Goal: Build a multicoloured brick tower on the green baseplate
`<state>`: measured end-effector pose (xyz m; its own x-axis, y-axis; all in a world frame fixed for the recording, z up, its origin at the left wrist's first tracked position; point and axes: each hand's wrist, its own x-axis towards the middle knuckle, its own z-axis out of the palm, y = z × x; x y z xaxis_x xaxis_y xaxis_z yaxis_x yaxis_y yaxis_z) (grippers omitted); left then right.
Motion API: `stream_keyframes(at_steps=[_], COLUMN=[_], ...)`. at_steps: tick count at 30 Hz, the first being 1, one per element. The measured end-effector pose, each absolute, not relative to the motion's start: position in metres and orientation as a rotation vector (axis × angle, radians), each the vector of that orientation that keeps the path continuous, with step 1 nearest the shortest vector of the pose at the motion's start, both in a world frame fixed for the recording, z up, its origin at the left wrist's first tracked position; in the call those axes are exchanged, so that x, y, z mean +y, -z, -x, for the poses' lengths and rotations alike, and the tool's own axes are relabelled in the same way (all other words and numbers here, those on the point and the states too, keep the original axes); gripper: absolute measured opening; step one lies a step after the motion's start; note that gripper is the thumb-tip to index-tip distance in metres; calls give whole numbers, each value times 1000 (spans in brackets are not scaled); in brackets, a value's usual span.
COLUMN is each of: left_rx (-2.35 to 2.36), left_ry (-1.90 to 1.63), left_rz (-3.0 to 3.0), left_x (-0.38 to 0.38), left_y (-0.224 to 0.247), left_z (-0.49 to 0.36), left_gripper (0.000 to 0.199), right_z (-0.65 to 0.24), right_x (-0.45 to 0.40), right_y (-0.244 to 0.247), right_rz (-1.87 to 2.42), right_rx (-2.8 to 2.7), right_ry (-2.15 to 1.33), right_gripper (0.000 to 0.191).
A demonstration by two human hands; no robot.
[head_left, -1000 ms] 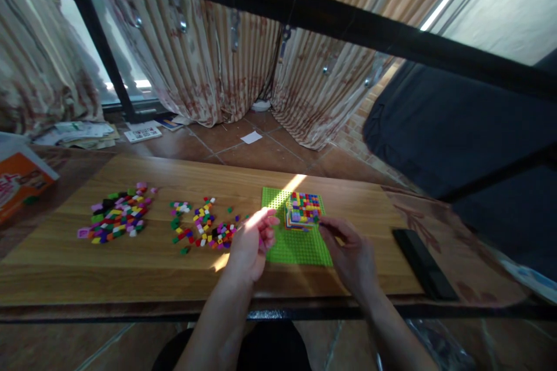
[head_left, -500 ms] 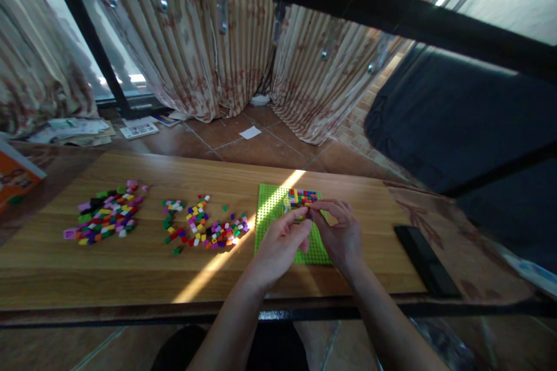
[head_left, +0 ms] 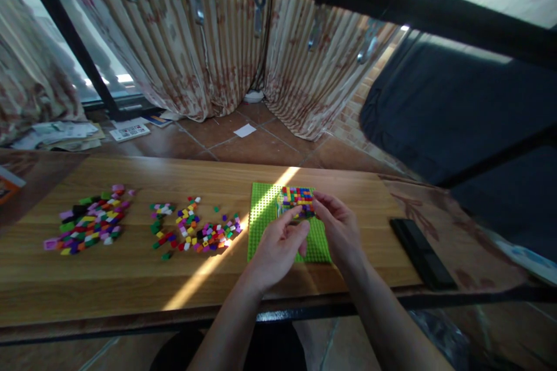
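A green studded baseplate (head_left: 260, 226) lies on the wooden table, with a block of small multicoloured toy bricks (head_left: 298, 192) built on its upper right part. My left hand (head_left: 281, 246) is over the plate, index finger stretched to the lower edge of the bricks and thumb apart from it; nothing shows in its grasp. At the right edge of the bricks is my right hand (head_left: 339, 226), its fingers slightly bent and a little apart, with nothing visible between them. Part of the plate is hidden under both hands.
Loose coloured bricks (head_left: 213, 236) lie in a curved heap left of the plate, and another brick pile (head_left: 91, 223) is farther left. A black flat object (head_left: 422, 253) rests at the table's right end. Curtains (head_left: 217, 52) hang beyond the table (head_left: 143, 287).
My right fingers have drawn back from the middle of the bricks to their right edge, showing more of the coloured rows. The left hand stays beside them. The view has shifted slightly.
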<state>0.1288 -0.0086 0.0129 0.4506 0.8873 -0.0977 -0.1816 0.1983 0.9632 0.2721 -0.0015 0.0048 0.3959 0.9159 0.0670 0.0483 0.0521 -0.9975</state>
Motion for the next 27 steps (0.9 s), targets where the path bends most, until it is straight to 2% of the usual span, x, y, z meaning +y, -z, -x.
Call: stream_keyframes(at_steps=[8,19,27], left_rx=[770,785,788], left_ry=[-845,-876,-908], left_rz=[-1143,-1119,-1127], left_x=[-9,-10,-8], left_y=[-11,-9,-8], left_z=[-129,-132,-132], left_gripper=[52,53,53], right_z=[-269,-267,-264], right_x=[6,10,15], right_y=[-1,-8,-6], right_rz=[1480,1529,1564], right_rx=[-991,-836,-802], right_ry=[-858,-961,-909], right_gripper=[40,42,41])
